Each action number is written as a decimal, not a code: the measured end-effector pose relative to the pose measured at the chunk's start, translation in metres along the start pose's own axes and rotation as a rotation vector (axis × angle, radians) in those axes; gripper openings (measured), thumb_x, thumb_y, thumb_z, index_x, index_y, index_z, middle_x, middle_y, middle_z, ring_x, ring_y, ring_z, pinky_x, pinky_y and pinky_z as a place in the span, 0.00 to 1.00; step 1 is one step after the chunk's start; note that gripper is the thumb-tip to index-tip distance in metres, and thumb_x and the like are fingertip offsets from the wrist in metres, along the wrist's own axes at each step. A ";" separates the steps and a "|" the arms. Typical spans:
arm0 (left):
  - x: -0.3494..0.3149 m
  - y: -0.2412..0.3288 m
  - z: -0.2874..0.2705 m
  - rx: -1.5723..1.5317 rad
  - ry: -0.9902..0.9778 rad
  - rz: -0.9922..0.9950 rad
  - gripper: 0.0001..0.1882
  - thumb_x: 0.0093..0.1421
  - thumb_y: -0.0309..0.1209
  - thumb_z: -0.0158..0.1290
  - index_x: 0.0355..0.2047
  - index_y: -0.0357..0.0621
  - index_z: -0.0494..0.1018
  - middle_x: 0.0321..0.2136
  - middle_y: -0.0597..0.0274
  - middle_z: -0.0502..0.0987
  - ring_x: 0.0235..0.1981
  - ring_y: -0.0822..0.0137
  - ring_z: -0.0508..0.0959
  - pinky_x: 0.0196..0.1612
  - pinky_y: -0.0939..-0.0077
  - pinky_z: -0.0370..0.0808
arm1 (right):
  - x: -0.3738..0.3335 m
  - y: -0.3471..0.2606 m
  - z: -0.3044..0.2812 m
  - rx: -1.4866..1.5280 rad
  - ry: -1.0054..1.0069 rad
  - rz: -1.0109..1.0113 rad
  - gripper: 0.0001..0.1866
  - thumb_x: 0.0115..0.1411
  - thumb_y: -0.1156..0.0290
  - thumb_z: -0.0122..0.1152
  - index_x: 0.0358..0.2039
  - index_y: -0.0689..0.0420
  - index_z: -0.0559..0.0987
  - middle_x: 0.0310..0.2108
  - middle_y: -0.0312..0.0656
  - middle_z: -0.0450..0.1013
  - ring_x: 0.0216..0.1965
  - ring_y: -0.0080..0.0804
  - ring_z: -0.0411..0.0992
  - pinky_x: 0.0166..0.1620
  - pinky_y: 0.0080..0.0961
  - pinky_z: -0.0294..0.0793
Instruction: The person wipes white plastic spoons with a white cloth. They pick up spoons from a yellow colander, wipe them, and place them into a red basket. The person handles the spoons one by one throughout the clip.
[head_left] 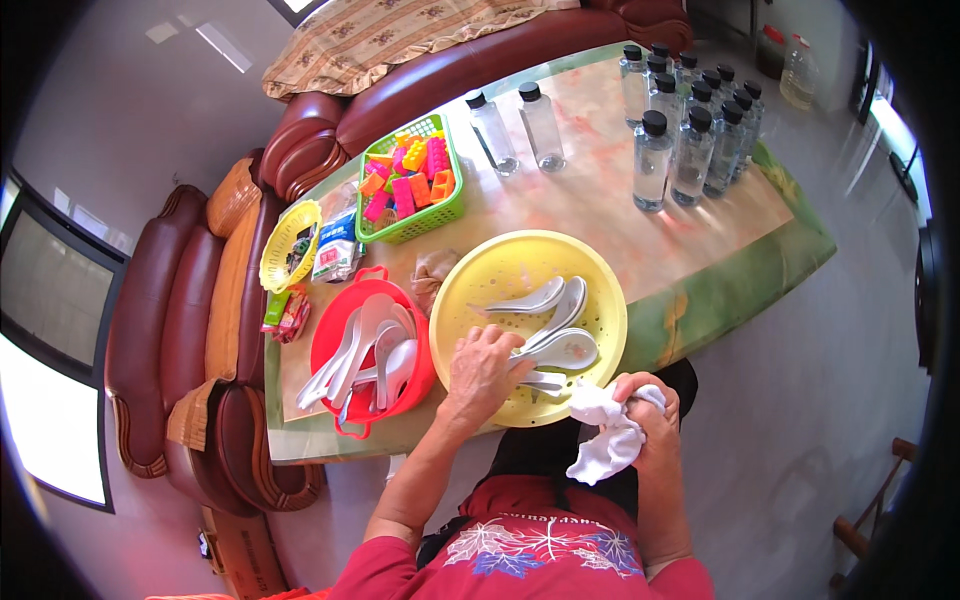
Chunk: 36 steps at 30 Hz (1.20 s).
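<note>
My left hand (482,372) reaches over the near left rim of a yellow basin (447,325). Its fingers are closed around the handle end of a white soup spoon (566,350) that has a faint printed pattern. Several more white spoons (540,297) lie in the basin, their handles pointing left. In my right hand (655,425), just off the basin's near right rim, a crumpled white cloth (606,452) is gripped and hangs down. Left of the basin stands a red colander (425,362) with handles, holding several white ladles and spoons (368,345).
A green basket (412,231) of colourful toy bricks, a yellow basket (268,262) and small packets (340,245) sit on the table's left. Two clear bottles (543,130) stand at the back, with several more bottles (690,155) back right. Brown sofas (185,290) flank the table.
</note>
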<state>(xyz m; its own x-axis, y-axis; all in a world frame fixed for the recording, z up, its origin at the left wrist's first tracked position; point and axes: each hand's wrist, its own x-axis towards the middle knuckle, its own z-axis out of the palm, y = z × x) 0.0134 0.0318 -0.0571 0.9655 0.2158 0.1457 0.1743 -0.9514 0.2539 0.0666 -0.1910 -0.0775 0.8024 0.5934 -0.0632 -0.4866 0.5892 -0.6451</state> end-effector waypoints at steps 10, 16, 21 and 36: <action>0.005 0.002 0.013 0.045 -0.086 -0.046 0.07 0.46 0.33 0.57 0.23 0.43 0.73 0.26 0.58 0.72 0.32 0.57 0.74 0.35 0.64 0.71 | -0.005 0.001 -0.009 0.060 0.014 0.001 0.10 0.48 0.82 0.45 0.28 0.64 0.76 0.27 0.39 0.72 0.24 0.18 0.68 0.27 0.14 0.67; 0.002 0.005 0.010 0.122 0.047 0.039 0.07 0.49 0.32 0.56 0.23 0.44 0.71 0.25 0.59 0.71 0.32 0.56 0.73 0.33 0.62 0.70 | -0.010 0.005 -0.006 0.069 0.004 0.027 0.10 0.49 0.82 0.45 0.29 0.64 0.76 0.27 0.39 0.73 0.24 0.18 0.68 0.27 0.14 0.68; -0.002 0.004 0.005 0.106 0.159 0.092 0.08 0.52 0.31 0.53 0.29 0.42 0.67 0.24 0.57 0.71 0.29 0.53 0.73 0.31 0.60 0.70 | -0.014 0.003 -0.002 0.038 0.022 0.048 0.10 0.48 0.82 0.46 0.30 0.63 0.75 0.27 0.39 0.72 0.24 0.18 0.69 0.27 0.14 0.68; -0.038 0.036 -0.011 -1.408 -0.197 -0.445 0.09 0.62 0.30 0.39 0.40 0.39 0.61 0.14 0.68 0.65 0.12 0.80 0.61 0.15 0.88 0.58 | 0.057 0.019 0.061 -1.020 0.131 -0.742 0.24 0.48 0.83 0.54 0.48 0.60 0.65 0.42 0.46 0.62 0.45 0.38 0.65 0.48 0.30 0.65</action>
<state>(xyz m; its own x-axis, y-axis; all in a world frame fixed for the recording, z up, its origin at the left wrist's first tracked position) -0.0195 -0.0078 -0.0430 0.9146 0.2826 -0.2891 0.2402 0.1953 0.9509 0.0816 -0.1126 -0.0473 0.8235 0.2104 0.5268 0.5326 0.0328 -0.8457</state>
